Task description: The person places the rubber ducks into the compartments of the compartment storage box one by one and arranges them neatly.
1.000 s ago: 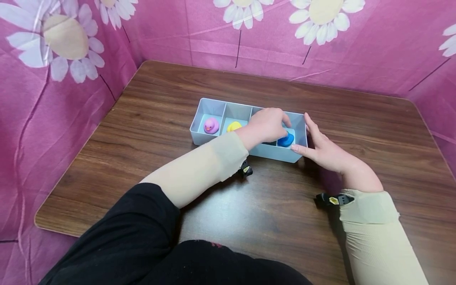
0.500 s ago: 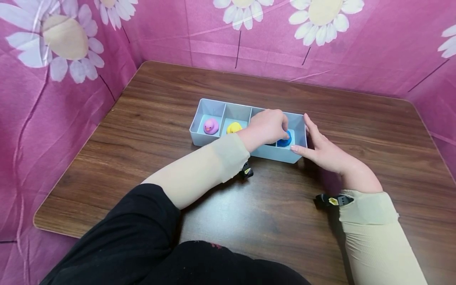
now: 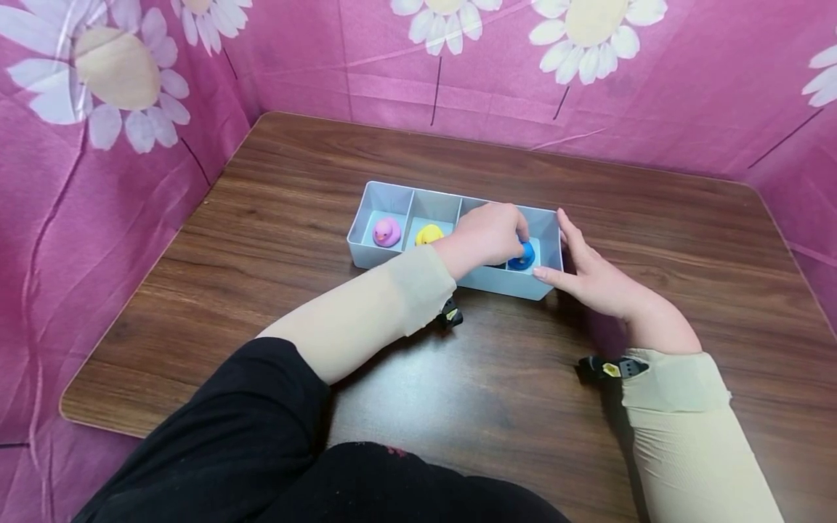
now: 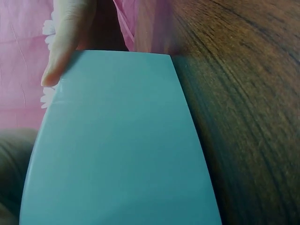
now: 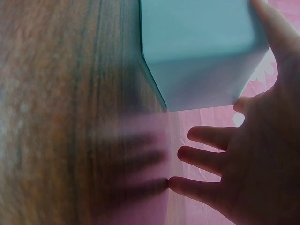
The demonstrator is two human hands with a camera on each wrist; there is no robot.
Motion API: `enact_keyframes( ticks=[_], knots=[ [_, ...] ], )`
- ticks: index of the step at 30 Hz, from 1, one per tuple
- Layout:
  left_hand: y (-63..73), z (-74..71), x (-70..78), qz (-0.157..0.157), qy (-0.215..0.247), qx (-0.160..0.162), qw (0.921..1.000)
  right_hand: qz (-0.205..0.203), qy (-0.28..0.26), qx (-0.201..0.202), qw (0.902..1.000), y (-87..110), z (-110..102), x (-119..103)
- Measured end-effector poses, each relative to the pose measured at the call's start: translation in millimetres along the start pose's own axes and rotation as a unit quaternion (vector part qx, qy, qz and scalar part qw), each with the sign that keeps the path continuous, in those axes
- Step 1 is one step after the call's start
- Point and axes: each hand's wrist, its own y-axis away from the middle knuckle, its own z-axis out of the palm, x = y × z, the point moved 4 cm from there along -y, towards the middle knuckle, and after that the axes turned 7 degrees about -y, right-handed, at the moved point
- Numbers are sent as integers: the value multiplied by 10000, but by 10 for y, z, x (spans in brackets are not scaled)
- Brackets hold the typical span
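A grey-blue tray (image 3: 497, 280) with a row of compartments sits on the table. Over its right part, my left hand (image 3: 489, 234) reaches in, fingertips on a blue rubber duck (image 3: 526, 258) in the rightmost compartment; they appear to pinch it, though the hand hides part of the duck. My right hand (image 3: 591, 280) braces the tray's right end, with thumb near the front corner and index finger near the back one. The right wrist view shows its other fingers (image 5: 201, 159) straight and spread, off the tray. A pink rubber duck (image 3: 387, 232) lies in the leftmost compartment, a yellow one (image 3: 429, 234) beside it.
The third compartment lies mostly under my left hand; a dark patch shows there, too small to tell. The brown wooden table (image 3: 275, 218) extends around the tray. Pink flowered cloth (image 3: 497, 94) hangs behind and at both sides.
My left fingers have closed in on the blue duck, and it has shifted slightly left within its compartment. The right hand and the tray have stayed nearly in place.
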Motion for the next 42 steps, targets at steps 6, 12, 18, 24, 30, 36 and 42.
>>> enact_keyframes(
  ticks=[6,12,18,24,30,36,42],
  knots=[
    [7,-12,3,-18,-96,68,9999,55,4,-8,10000,-1,-2,11],
    [20,-30,-3,-72,-111,82,9999,60,39,-14,10000,-6,-1,11],
    [120,-217,-14,-80,136,199,9997,113,75,-9,9999,14,-15,4],
    [335,-578,-199,40,701,561,9960,111,118,50,9999,2,-13,11],
    [605,-986,-674,-218,1219,1184,9852,77,64,95,9999,-10,-8,18],
    [949,-1237,-1373,-1004,1598,1838,9647,65,116,49,9999,5,0,12],
    [1281,-1225,-2007,-1629,1539,2427,9439,133,89,57,9999,24,7,16]
  ],
)
